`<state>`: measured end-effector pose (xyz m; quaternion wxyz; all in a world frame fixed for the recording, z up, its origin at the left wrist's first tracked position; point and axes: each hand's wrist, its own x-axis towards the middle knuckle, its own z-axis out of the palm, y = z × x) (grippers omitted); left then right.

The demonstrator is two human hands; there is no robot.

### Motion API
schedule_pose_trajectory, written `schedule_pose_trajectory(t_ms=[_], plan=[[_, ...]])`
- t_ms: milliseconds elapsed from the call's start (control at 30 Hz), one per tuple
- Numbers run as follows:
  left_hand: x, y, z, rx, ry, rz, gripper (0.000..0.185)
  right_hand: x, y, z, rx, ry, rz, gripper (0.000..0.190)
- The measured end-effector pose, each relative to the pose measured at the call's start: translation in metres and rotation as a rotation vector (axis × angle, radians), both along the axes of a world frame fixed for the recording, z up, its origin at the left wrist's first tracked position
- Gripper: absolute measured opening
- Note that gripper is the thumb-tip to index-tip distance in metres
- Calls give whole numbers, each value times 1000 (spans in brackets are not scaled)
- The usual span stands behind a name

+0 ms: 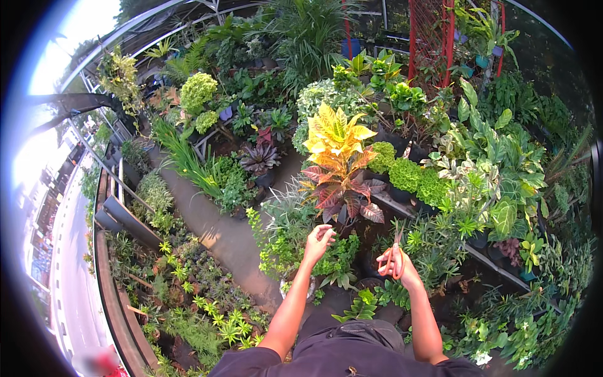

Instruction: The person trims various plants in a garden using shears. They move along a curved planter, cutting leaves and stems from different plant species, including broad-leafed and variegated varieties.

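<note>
Orange-handled scissors (392, 264) are held in my right hand (400, 266), their metal blades pointing up and away from me. My left hand (320, 240) is raised to the left of them, fingers curled, apparently with nothing in it; whether the fingertips touch each other is hard to tell. Just beyond both hands stands a croton plant (341, 165), yellow at the top, with orange and dark red lower leaves. My left hand is near its lowest leaves, and the scissor blades are a little to the right of them. Low green foliage (339, 254) lies between my arms.
Potted plants surround me. Bright green bushy plants (405, 174) line a ledge at right, above a metal rail (497, 267). A concrete path (212, 226) runs at left, past a bed of small plants (207, 301). A red metal frame (428, 42) stands behind; a road (75, 273) lies far left.
</note>
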<state>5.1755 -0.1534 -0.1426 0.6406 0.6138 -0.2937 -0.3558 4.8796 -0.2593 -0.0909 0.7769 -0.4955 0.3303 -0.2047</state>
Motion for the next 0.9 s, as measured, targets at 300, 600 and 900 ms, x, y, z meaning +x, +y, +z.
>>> schedule_pose_trajectory(t_ms=[300,600,900], plan=[[32,-62,-4,88,-29,-62,31,2,-19,-8,21,34,-132,58],[85,-172,-21,162,-366,-181,45,37,-51,-11,43,-40,-184,59],[125,-268,-71,734,-854,-543,60,81,-68,-3,20,2,-181,56]])
